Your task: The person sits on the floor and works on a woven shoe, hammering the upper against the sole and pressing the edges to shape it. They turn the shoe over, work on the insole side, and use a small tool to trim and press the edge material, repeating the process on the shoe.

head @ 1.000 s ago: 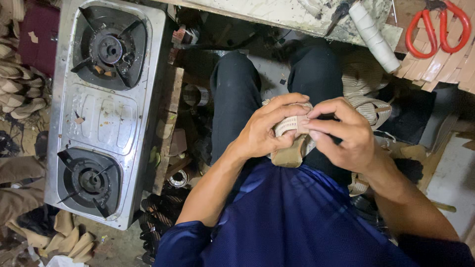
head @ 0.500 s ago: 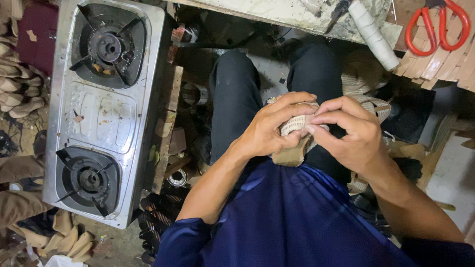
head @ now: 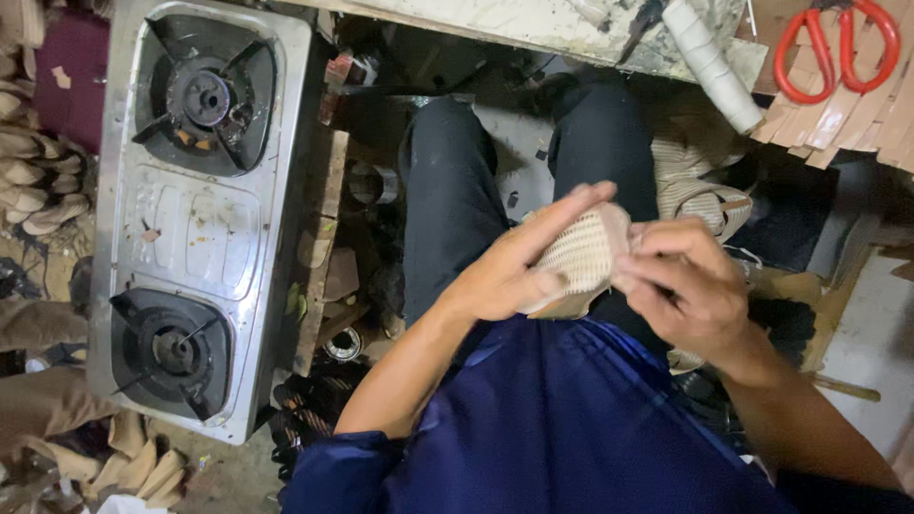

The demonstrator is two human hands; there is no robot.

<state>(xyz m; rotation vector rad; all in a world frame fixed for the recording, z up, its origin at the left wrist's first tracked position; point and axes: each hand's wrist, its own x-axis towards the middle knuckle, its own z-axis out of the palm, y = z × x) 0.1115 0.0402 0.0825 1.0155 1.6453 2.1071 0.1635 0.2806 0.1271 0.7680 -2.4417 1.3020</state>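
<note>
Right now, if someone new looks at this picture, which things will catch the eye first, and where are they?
At centre, the left hand and right hand together hold a beige woven piece over the lap. On the left lies a steel two-burner gas stove. At top right, red-handled scissors rest on pale strips.

Left hand [head: 519, 262] flat-fingered, right hand [head: 685, 286] curled, both meeting over lap.

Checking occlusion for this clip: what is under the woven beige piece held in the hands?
Under the woven beige piece, the left hand cups it from below; a tan flap pokes out beneath. Black trousers lie lower. The piece's underside and the left palm are covered.
</note>
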